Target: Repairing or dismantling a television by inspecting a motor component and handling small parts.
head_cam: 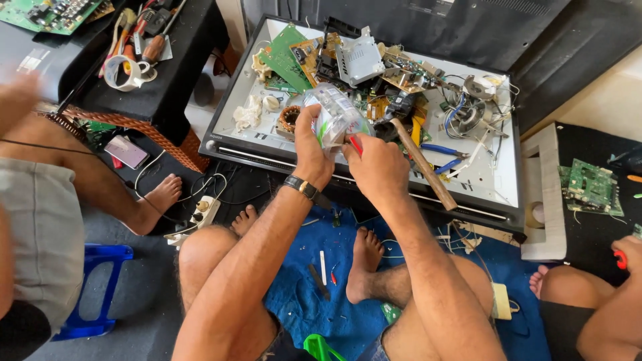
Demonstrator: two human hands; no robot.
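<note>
Hands at centre frame, both on one thing. My left hand [311, 152] is wrapped around a clear plastic bag [334, 115] of small parts, fingers closed on its side; my right hand [376, 162] is pinched together at the bag's lower edge, with something small and red [355, 144] showing at the fingertips — I cannot tell what it is. The bag is held up over the near edge of the flat-screen back panel [498, 179], not resting on it.

Progress, as I judge it: the panel lies open and well stripped — green circuit boards [286, 53], a grey metal housing [360, 60], loose wires [461, 113] and a copper coil [289, 118] lie heaped across it. Sorting of that heap looks unfinished.

Room to move: a wooden-handled hammer [422, 162] lies just beside my right hand, blue-handled pliers [441, 157] beyond it. The bare part of the panel is at its right side. Another person's leg [120, 194] sits well to the left, a third person's knee [568, 294] at the right. A blue cloth [314, 301] with small scraps lies between my feet.
</note>
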